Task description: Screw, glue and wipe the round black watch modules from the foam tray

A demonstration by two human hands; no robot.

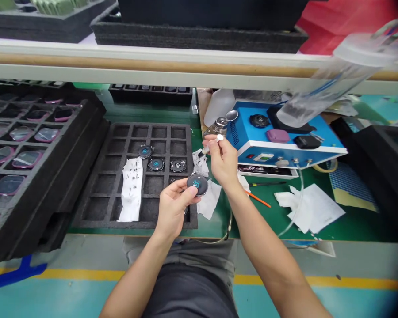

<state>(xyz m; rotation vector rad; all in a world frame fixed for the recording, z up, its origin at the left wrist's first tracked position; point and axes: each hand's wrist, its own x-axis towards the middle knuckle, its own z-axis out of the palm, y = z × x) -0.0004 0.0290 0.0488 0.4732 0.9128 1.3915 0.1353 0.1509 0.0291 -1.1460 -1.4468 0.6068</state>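
Note:
My left hand (174,205) pinches a round black watch body (197,183) with a blue-green mark on its face, thumb on top. Between the fingers of my right hand (223,161) is a slim white tool (209,145) with a round pale end and a dark tip; its exact kind is unclear. That tip points down over a stained white wipe (200,163), apart from the watch body. More round watch bodies (156,164) lie in a black foam tray (99,201) on the left. Across the tray rests a white strip (132,190) dotted with small dark bits.
To the right stands a blue machine (285,141) bearing a clear cylinder (321,97) and small items. A metal-topped bottle (219,126) is beside it. White wipes (313,207) and an orange stick (259,199) lie on the green bench. Stacked foam trays (69,168) rise at left, a shelf (172,68) crosses above.

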